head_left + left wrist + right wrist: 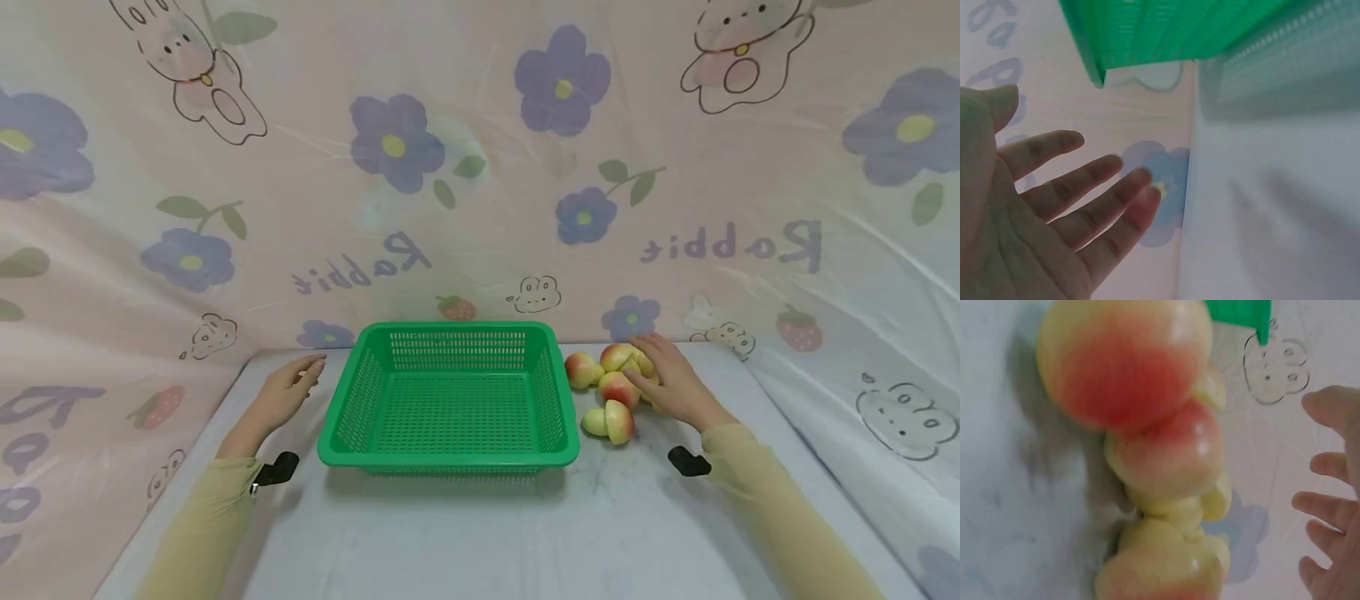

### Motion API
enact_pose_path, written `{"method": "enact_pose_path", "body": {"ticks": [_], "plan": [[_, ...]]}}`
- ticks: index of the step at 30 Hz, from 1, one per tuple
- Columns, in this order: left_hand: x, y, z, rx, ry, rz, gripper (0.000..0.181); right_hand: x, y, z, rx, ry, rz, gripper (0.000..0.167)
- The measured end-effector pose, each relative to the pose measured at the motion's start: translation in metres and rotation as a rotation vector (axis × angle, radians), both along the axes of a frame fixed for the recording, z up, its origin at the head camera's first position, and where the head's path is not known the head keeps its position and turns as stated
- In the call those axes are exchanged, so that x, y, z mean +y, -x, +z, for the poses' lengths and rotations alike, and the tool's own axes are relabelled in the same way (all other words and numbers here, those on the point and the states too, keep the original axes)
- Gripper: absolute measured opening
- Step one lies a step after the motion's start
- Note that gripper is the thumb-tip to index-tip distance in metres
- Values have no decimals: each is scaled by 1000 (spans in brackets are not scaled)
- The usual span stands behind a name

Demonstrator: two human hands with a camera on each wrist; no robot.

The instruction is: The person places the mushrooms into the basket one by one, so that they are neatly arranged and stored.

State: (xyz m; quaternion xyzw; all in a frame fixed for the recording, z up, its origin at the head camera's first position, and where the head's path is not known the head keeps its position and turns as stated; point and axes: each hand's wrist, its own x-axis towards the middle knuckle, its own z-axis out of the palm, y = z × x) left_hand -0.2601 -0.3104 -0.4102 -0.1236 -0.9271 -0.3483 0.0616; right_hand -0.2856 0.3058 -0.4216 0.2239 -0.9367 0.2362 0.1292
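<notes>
A green plastic basket (450, 459) stands on the table with its slotted inside bare. To its right lies a cluster of mushroom-shaped pieces with red and yellow caps; the nearest toy mushroom (619, 422) lies on its side. My right hand (678, 387) hovers over the cluster's right edge, fingers extended and holding nothing. In the right wrist view the mushrooms (1125, 369) sit apart from the fingers. On the basket's left, my left hand (281, 393) is held in the air, palm facing inward, fingers spread and relaxed in the left wrist view, touching nothing.
A white table (465, 542) carries everything. Behind and at both sides hangs a pale pink cloth (480, 208) printed with flowers and rabbits. Black wrist mounts (279, 468) sit below both hands.
</notes>
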Motion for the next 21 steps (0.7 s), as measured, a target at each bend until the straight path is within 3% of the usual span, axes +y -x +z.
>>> {"method": "enact_pose_path", "body": {"ticks": [8,14,21], "plan": [[4,-12,5,-75,-227,-92,49,-2,-18,-1,-81,200,-9,54],[5,-19,1,-174,-398,-101,53,-4,-29,1,-158,299,-20,52],[12,-29,-2,-312,-482,-92,59,-11,-45,2,-247,385,-68,50]]}}
